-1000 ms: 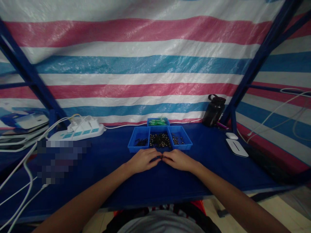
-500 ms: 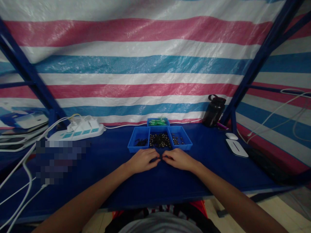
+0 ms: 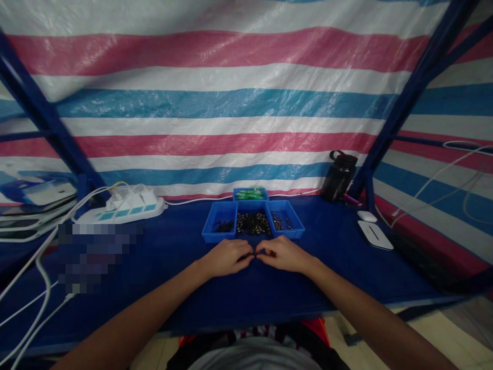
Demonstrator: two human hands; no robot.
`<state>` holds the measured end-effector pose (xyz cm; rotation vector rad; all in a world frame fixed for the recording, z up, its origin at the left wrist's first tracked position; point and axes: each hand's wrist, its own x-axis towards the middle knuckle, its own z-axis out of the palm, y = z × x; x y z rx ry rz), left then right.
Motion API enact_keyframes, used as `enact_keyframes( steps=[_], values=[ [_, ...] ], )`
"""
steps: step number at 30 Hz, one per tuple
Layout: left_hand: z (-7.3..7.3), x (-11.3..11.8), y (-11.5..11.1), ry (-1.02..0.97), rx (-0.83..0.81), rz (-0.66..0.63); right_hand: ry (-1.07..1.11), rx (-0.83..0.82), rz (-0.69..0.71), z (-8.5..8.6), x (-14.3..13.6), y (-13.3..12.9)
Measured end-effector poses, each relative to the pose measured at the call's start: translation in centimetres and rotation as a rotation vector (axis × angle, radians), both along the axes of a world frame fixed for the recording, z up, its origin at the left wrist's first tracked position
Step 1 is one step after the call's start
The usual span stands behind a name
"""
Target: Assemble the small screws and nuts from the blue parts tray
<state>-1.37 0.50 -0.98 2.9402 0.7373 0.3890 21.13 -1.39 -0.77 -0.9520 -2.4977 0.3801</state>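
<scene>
My left hand [image 3: 230, 257] and my right hand [image 3: 284, 254] meet fingertip to fingertip just in front of the blue bins. Each is closed in a pinch; whatever sits between the fingertips is too small to make out. The left blue bin [image 3: 208, 226] holds dark thin pieces, the middle bin [image 3: 252, 204] many small black and brassy parts, and the right bin [image 3: 296, 222] a few small metallic parts. Behind them, a smaller blue bin [image 3: 250, 190] contains green pieces.
A white power strip [image 3: 154, 208] with plugs and cables lies at the left. At the right are a dark bottle [image 3: 339, 177], a small white case [image 3: 367, 216] and a flat white device [image 3: 375, 235]. Blue posts flank the table [image 3: 262, 303].
My hands have shifted very slightly, and the fingertips are a little closer together. The bins have not moved.
</scene>
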Motion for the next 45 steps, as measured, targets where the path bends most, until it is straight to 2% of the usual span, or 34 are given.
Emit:
enact_keyframes(
  steps=[17,29,45],
  values=[
    [-0.11,0.12,-0.31,0.009,0.090,-0.039,-0.009,-0.028,-0.028,0.09,0.02,0.03],
    [0.00,0.17,-0.15,0.032,0.076,-0.038,-0.001,0.000,-0.020,-0.21,0.13,0.26],
    [-0.09,-0.11,0.13,-0.096,0.040,0.041,-0.065,-0.010,-0.069,0.00,0.13,0.46]
  ],
)
